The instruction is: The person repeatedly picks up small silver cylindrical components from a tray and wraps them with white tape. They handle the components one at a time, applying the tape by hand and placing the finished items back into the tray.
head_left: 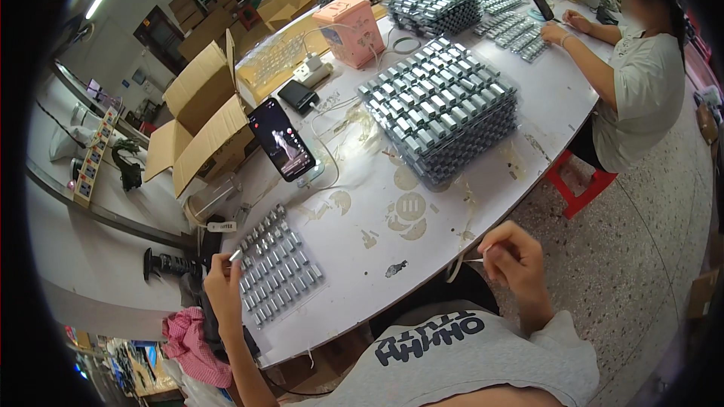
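Note:
My left hand (223, 291) is at the left edge of a clear plastic tray (311, 288) that bears rows of small silver metal pieces. Between its thumb and fingertips it grips one small silver piece (236, 255) above the tray's corner. Past the table's front edge, my right hand (517, 262) is raised with the fingers closed in a pinch. A thin whitish strip (473, 260) sticks out from those fingertips; its exact kind is too small to make out. The two hands are well apart.
A tall stack of filled trays (445, 105) stands mid-table, with more stacks (434, 7) behind. A lit phone (282, 140) leans near an open cardboard box (207, 132). A pink bin (350, 32) and power strip (311, 71) stand farther back. A co-worker (641, 68) sits at right.

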`<control>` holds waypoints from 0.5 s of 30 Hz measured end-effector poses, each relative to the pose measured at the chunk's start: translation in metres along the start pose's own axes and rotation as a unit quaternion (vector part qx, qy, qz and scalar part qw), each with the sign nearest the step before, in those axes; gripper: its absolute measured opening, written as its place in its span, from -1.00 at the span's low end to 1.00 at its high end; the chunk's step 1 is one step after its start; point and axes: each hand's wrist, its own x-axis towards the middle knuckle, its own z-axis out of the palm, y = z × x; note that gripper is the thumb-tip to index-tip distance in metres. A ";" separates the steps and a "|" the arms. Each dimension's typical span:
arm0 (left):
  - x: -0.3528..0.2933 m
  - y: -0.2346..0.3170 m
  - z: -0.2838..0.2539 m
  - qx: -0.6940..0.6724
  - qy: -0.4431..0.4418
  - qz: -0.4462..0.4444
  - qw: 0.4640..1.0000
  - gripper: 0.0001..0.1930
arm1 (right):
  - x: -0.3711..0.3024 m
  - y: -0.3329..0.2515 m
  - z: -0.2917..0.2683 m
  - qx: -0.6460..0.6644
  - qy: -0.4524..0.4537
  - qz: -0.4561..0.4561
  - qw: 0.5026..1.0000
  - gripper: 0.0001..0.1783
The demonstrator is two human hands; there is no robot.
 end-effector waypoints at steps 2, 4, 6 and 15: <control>-0.017 0.036 0.019 -0.271 -0.067 0.023 0.960 -0.86 | 0.012 -0.015 0.002 0.057 -0.022 0.021 0.998 -0.83; -0.035 0.067 0.045 -0.415 -0.152 -0.033 0.896 -0.79 | 0.024 -0.022 0.015 0.078 -0.117 0.036 0.989 -0.77; -0.062 0.101 0.065 -0.551 -0.163 -0.034 0.818 -0.72 | 0.036 -0.023 0.042 0.031 -0.163 0.023 0.986 -0.83; -0.103 0.154 0.084 -0.653 -0.150 0.045 0.741 -0.65 | 0.041 -0.018 0.071 -0.027 -0.177 0.136 0.974 -0.91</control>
